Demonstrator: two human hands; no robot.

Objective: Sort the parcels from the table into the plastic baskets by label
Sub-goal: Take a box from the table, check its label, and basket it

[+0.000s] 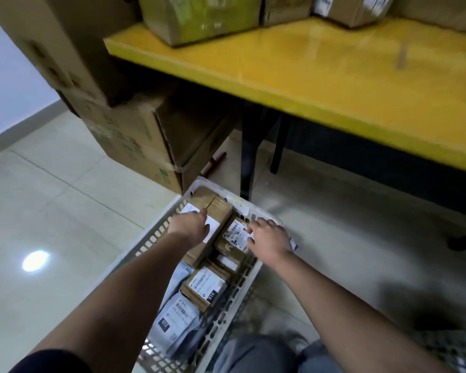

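While we lean over the white plastic basket (pixel 156 238) on the tiled floor (pixel 65 211), we see it packed with parcels: a long brown cardboard box (pixel 215 211) with a white label lies at its far end, a smaller brown box (pixel 233 238) with a printed barcode label sits just beside it on the right, another labelled brown box (pixel 206 288) lies nearer to us, and a grey mailer bag (pixel 176 319) marked 010 rests at the near end. Our left hand (pixel 190 224) reaches down with the arm stretched forward, its fingers lying on the white label of the long box; we cannot tell whether they curl round it. Our right hand (pixel 269 238) rests on the smaller box's label edge, fingers loosely bent, by the basket's right rim. Above, the yellow worktop (pixel 320 76) carries more cardboard boxes (pixel 199 17).
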